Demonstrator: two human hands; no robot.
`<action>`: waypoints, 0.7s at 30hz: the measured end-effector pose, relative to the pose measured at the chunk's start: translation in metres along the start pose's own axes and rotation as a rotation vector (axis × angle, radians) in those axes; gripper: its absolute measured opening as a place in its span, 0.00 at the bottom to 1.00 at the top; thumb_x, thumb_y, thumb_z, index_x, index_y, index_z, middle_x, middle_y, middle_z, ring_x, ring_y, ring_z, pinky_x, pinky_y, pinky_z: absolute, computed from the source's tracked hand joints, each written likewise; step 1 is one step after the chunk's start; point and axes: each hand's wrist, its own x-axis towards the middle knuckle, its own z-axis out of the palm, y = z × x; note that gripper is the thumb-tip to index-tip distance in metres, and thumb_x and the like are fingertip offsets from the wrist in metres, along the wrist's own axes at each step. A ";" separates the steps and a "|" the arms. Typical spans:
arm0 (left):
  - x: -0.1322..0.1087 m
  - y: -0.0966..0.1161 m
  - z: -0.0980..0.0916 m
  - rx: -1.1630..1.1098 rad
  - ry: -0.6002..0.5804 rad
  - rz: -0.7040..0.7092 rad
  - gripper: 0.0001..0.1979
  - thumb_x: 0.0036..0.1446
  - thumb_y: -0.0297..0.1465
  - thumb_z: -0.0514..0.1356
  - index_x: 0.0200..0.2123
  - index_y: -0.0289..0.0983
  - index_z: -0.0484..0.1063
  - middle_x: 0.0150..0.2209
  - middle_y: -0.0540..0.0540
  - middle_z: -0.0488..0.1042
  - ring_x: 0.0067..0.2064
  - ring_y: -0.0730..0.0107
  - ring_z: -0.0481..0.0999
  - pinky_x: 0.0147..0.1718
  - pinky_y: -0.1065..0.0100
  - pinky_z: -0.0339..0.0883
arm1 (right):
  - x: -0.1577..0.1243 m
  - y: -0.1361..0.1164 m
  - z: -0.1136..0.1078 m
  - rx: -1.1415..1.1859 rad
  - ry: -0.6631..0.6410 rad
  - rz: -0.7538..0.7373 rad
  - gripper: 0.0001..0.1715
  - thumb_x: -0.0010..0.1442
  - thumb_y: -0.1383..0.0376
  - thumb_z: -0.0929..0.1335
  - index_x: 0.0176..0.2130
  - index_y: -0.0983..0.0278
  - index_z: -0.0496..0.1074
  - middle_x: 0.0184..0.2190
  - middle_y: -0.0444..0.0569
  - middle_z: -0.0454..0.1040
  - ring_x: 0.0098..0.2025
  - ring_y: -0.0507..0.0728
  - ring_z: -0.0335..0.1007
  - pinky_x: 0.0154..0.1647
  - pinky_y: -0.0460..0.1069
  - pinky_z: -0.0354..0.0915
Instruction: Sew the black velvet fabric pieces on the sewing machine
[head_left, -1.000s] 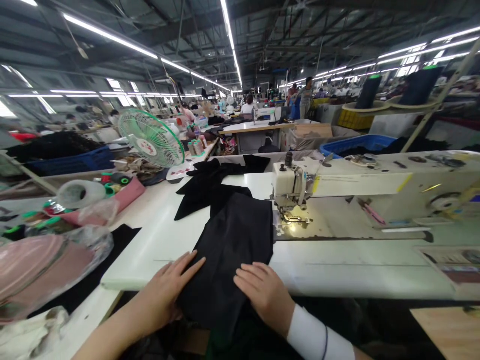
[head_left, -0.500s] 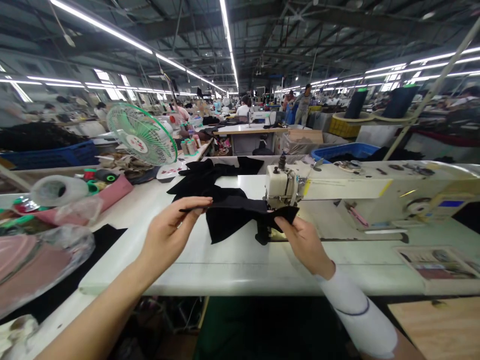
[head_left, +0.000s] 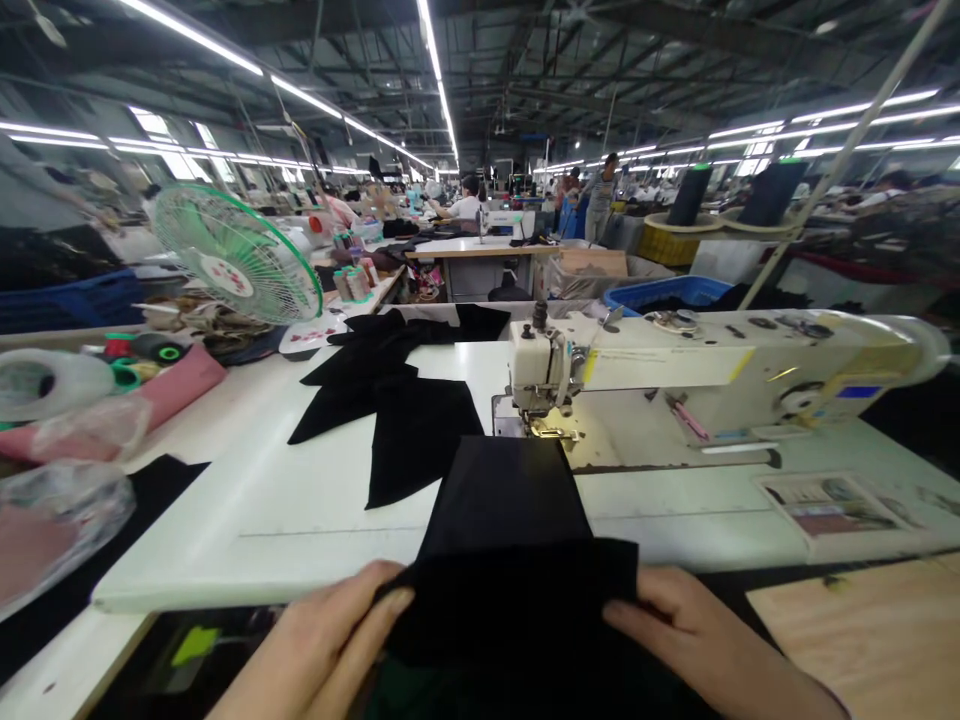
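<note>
A black fabric piece (head_left: pixel 510 500) stretches between my hands over the table's front edge, its far end lying just before the sewing machine's needle area. My left hand (head_left: pixel 322 640) pinches its left edge between thumb and fingers. On the opposite side, my right hand (head_left: pixel 694 625) grips the right corner the same way. The white sewing machine (head_left: pixel 660 360) stands beyond the cloth, its head (head_left: pixel 536 370) above a lit metal plate. Left of the needle, another black fabric panel (head_left: pixel 424 430) lies flat, joining a row of black pieces (head_left: pixel 367 350) behind it.
A green-rimmed fan (head_left: pixel 232 255) stands at the back left. Rolls and a pink bundle (head_left: pixel 172 395) lie on the left. A blue crate (head_left: pixel 667 293) and dark thread cones (head_left: pixel 690 195) are behind the machine. A wooden board (head_left: pixel 870 635) sits at lower right.
Both hands have drawn back from the machine toward me with the black fabric, now spread between them. Another panel lies flat left of the needle. The view has shifted slightly.
</note>
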 end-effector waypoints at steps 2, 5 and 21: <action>0.031 -0.001 0.010 0.008 -0.036 -0.061 0.16 0.62 0.44 0.52 0.27 0.42 0.70 0.23 0.51 0.74 0.24 0.68 0.74 0.27 0.71 0.66 | 0.020 0.009 0.006 -0.027 0.097 0.034 0.19 0.63 0.53 0.64 0.29 0.63 0.72 0.26 0.42 0.74 0.31 0.55 0.70 0.32 0.47 0.66; 0.084 -0.005 0.034 0.148 -0.057 -0.107 0.17 0.64 0.42 0.49 0.28 0.41 0.67 0.24 0.50 0.72 0.27 0.65 0.74 0.28 0.68 0.62 | 0.057 0.027 0.013 -0.146 0.314 0.079 0.19 0.63 0.55 0.62 0.26 0.62 0.66 0.21 0.41 0.66 0.25 0.53 0.63 0.27 0.47 0.60; 0.155 -0.028 0.082 0.029 0.048 -0.043 0.05 0.53 0.22 0.55 0.31 0.38 0.67 0.35 0.46 0.67 0.39 0.64 0.70 0.41 0.63 0.66 | 0.133 0.039 0.018 -0.239 0.709 -0.085 0.03 0.55 0.65 0.66 0.30 0.61 0.66 0.31 0.48 0.71 0.36 0.58 0.68 0.42 0.53 0.65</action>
